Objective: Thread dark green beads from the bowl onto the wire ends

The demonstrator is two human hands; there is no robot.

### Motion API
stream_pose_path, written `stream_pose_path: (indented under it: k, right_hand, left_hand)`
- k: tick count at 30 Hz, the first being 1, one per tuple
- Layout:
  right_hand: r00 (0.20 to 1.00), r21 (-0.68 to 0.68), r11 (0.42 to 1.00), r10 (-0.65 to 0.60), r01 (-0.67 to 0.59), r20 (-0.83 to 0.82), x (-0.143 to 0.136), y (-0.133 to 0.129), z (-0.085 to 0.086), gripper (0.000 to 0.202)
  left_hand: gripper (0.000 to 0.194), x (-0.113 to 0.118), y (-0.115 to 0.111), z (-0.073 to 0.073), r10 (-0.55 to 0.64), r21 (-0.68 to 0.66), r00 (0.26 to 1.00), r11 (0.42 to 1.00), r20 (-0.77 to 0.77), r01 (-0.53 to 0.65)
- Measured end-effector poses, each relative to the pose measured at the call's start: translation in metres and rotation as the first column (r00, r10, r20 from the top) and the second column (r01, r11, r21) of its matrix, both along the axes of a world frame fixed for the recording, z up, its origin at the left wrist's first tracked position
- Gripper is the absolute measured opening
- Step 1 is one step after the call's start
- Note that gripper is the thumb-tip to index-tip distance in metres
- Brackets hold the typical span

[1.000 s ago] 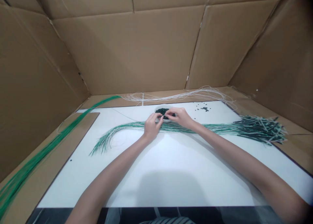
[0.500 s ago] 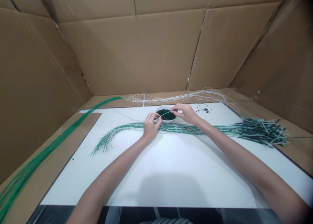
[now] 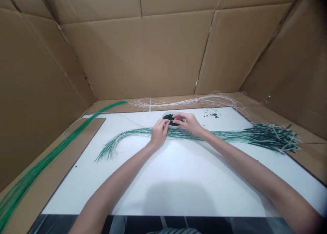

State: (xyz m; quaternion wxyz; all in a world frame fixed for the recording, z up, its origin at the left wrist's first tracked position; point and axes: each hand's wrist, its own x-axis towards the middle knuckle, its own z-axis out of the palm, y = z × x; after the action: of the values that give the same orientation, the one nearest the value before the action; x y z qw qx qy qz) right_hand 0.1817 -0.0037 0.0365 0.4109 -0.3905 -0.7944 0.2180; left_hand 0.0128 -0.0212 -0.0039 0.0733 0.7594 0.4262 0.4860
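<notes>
Over a small white bowl (image 3: 175, 127) of dark green bead-like pieces (image 3: 168, 117), my two hands nearly meet. The fingers of my left hand (image 3: 158, 131) are pinched on a thin cord (image 3: 130, 119), which trails away to the left. My right hand (image 3: 188, 122) pinches the same cord's short free end just to the right, above the bowl. Whether a dark piece sits between the fingertips is too small to make out. Beneath both wrists runs a long bundle of green and white cords (image 3: 135, 131), its right end (image 3: 274, 137) thick with dark pieces.
Loose dark pieces (image 3: 214, 115) are scattered on the white board (image 3: 176, 165) right of the bowl. Long green strands (image 3: 63, 145) lie along the left side, and white strands (image 3: 178, 102) stretch across the back. Cardboard walls (image 3: 138, 56) enclose the back and sides.
My right hand has moved left and slightly down, closing the gap to my left hand. The stretch of cord between them is now much shorter.
</notes>
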Motion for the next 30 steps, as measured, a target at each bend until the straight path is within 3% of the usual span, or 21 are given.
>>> stream_pose_path:
  k: [10, 30]
  right_hand:
    - [0.963, -0.294, 0.954, -0.025, -0.057, -0.270, 0.002, 0.003, -0.010, 0.027]
    - [0.940, -0.339, 0.938, -0.049, -0.072, -0.338, -0.002, -0.005, 0.000, 0.029]
  left_hand:
    - [0.014, 0.002, -0.001, 0.001, 0.048, 0.014, 0.999, 0.999, 0.011, -0.049]
    - [0.014, 0.002, -0.002, 0.000, 0.038, 0.044, 0.999, 0.998, 0.001, -0.038]
